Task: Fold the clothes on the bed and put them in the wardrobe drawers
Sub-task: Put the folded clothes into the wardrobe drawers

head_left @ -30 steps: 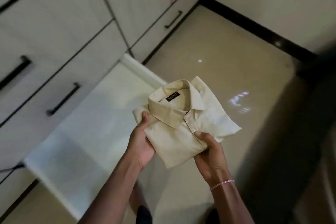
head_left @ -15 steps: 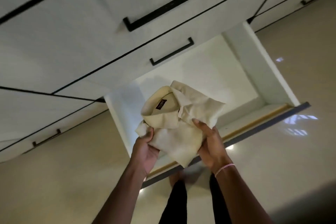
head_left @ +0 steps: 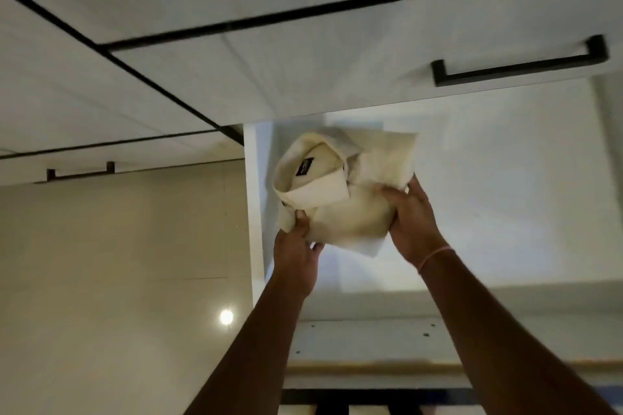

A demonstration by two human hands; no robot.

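Observation:
A folded cream collared shirt (head_left: 350, 199) with a dark neck label hangs low inside the open white wardrobe drawer (head_left: 488, 212), near its left wall. My left hand (head_left: 296, 253) grips the shirt's near left edge, thumb on top. My right hand (head_left: 411, 216), with a thin pink band on the wrist, holds the shirt's right side, fingers wrapped under it. Whether the shirt touches the drawer floor cannot be told.
Above the open drawer sits a closed drawer front with a black bar handle (head_left: 519, 67). Another black handle (head_left: 81, 172) is on a lower drawer at the left. The drawer's front panel (head_left: 371, 344) lies near me, and glossy beige floor (head_left: 118, 280) spreads left.
My hands have carried the shirt from over the drawer's front edge deeper and lower into the drawer. The view has swung closer to the wardrobe.

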